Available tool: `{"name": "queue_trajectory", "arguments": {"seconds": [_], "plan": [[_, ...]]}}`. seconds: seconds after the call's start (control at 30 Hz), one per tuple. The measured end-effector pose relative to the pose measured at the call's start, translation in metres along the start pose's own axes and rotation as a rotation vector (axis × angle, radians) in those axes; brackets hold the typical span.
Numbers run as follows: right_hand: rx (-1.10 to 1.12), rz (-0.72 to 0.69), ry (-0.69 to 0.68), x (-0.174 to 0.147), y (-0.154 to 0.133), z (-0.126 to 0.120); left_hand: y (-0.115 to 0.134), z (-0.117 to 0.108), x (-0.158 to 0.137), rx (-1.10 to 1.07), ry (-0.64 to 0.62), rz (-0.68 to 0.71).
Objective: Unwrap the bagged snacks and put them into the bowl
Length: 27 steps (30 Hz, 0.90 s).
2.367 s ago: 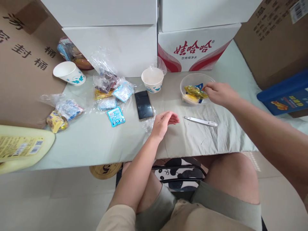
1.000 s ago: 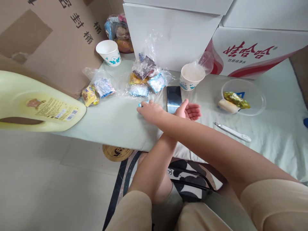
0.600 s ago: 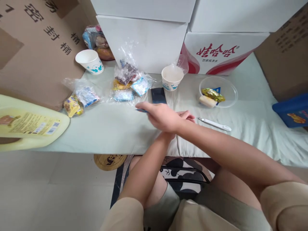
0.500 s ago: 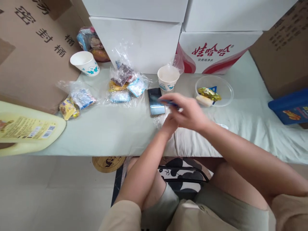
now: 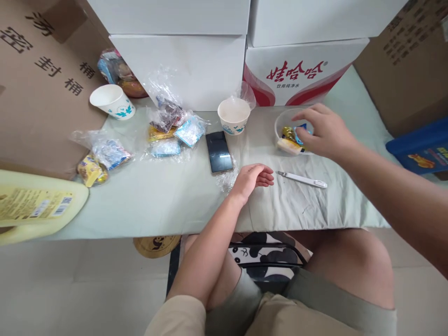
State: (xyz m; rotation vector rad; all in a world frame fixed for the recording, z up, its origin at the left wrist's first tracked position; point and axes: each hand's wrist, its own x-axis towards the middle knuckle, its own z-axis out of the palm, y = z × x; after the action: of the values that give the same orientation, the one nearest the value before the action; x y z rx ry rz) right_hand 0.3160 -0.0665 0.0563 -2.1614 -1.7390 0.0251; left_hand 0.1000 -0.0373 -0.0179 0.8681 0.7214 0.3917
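Note:
My right hand (image 5: 324, 130) hovers at the right rim of a clear round plastic tub (image 5: 280, 123), thumb and forefinger apart. Beneath those fingers, a blue packet (image 5: 300, 134) lies among yellow and pale wrapped snacks in the tub. My left hand (image 5: 252, 179) rests side-on on the cloth, fingers loosely bent, with nothing visible in it. To its right lies a white utility knife (image 5: 304, 179), tip towards the hand. Crumpled clear wrapping (image 5: 227, 179) sits on its left, beside a dark phone (image 5: 219, 152). Behind the phone stands a paper cup (image 5: 234, 116) with clear film in it.
Bagged snacks (image 5: 175, 130) and another snack bag (image 5: 101, 161) lie to the left. A second paper cup (image 5: 114, 102) leans tilted by a cardboard box (image 5: 42, 102). White boxes (image 5: 182, 70) line the back. A yellow jug (image 5: 45, 200) and a blue container (image 5: 420, 149) flank the cloth-covered surface (image 5: 147, 205).
My right hand has moved from over my left hand to the tub on the right. The blue item once in its fingers is in the tub. The knife shows fully.

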Motion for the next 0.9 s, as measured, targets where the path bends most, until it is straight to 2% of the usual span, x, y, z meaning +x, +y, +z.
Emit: {"name": "queue_trajectory", "arguments": {"seconds": [0.13,0.23,0.33,0.43,0.53,0.63,0.73,0.9], "plan": [[0.177,-0.288,-0.079,0.023,-0.074,0.035,0.002,-0.001,-0.001,-0.029,-0.008,-0.002],[0.23,-0.376,-0.219,0.053,-0.132,0.069,0.002,-0.002,-0.003,-0.059,0.019,0.023],[0.175,-0.24,-0.195,0.084,-0.178,0.099,0.003,-0.006,-0.006,-0.087,0.047,0.033],[0.172,-0.081,-0.336,0.107,-0.207,0.128,0.006,-0.013,-0.01,-0.158,0.088,0.031],[0.125,-0.058,-0.441,0.116,-0.224,0.153,0.009,-0.02,-0.015,-0.271,0.164,0.041],[0.051,-0.057,-0.399,0.114,-0.23,0.164,0.012,-0.024,-0.019,-0.363,0.207,0.047],[0.055,-0.035,-0.355,0.111,-0.224,0.159,0.012,-0.025,-0.022,-0.353,0.171,0.034],[0.243,-0.022,-0.225,0.102,-0.198,0.136,0.009,-0.018,-0.019,-0.167,0.059,-0.041]]}}
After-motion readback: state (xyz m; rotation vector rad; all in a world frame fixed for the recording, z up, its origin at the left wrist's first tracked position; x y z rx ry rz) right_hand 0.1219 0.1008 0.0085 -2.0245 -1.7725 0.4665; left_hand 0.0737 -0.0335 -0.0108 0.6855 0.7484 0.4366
